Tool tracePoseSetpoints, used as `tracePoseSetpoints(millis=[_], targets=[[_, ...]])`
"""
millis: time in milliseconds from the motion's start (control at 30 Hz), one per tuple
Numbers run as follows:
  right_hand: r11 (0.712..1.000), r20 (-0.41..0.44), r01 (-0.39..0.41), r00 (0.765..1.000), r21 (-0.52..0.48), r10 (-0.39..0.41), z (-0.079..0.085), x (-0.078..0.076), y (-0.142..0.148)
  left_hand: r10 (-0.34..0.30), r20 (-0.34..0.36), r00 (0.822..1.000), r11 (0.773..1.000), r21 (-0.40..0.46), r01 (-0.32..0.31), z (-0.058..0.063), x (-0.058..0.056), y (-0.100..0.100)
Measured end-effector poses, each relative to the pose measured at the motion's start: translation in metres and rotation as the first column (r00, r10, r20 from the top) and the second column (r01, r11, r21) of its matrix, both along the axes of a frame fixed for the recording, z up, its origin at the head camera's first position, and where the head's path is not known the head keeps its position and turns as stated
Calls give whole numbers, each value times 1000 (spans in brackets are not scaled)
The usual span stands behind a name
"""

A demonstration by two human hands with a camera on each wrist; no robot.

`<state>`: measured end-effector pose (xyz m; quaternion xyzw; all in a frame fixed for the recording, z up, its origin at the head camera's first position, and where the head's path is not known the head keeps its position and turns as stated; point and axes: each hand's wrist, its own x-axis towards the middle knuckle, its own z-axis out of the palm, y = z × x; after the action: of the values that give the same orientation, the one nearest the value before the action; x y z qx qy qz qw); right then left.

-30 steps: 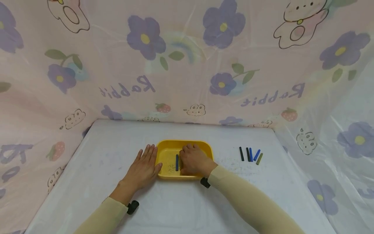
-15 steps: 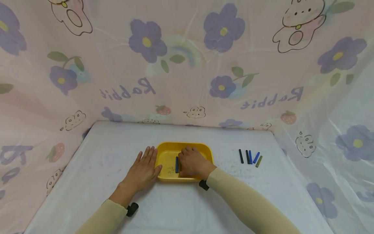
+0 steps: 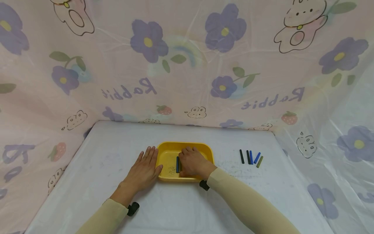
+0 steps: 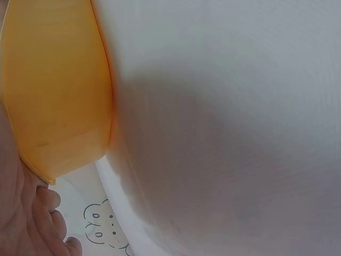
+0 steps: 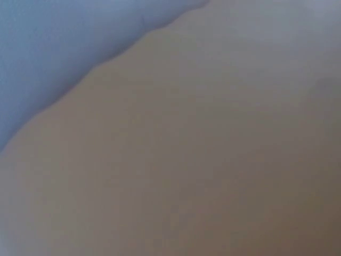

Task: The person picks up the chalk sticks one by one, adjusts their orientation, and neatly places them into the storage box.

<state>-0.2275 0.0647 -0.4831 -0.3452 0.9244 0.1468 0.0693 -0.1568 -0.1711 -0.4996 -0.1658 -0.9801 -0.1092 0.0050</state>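
A shallow yellow tray (image 3: 166, 178) sits on the white-covered table. My left hand (image 3: 143, 170) rests with straight fingers against the tray's left wall; the left wrist view shows its fingers (image 4: 48, 213) beside the yellow tray wall. Inside the tray lies a dark blue crayon (image 3: 177, 164), lengthwise toward me. My right hand (image 3: 193, 162) reaches into the tray just right of it, knuckles up and fingers curled. It holds an olive crayon (image 3: 180, 167), mostly covered by the hand, close alongside the blue one. The right wrist view is a beige blur without fingers.
Several black and blue crayons (image 3: 248, 157) and another olive crayon (image 3: 259, 162) lie on the table right of the tray. Faint smudges mark the white cloth (image 3: 236, 172). A patterned curtain (image 3: 187, 81) rises behind and at both sides.
My right hand has shifted slightly left inside the tray, bringing the olive crayon close to the dark blue one. My left hand stays at the tray's left side.
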Motion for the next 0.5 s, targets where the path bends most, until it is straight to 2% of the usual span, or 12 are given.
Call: tracePoseSetpoints(millis=[500], targets=[[1000,-15,-16,1000,-12,16,-3,-1,1,9,13,1000,1000,1,-9,1,1,1]])
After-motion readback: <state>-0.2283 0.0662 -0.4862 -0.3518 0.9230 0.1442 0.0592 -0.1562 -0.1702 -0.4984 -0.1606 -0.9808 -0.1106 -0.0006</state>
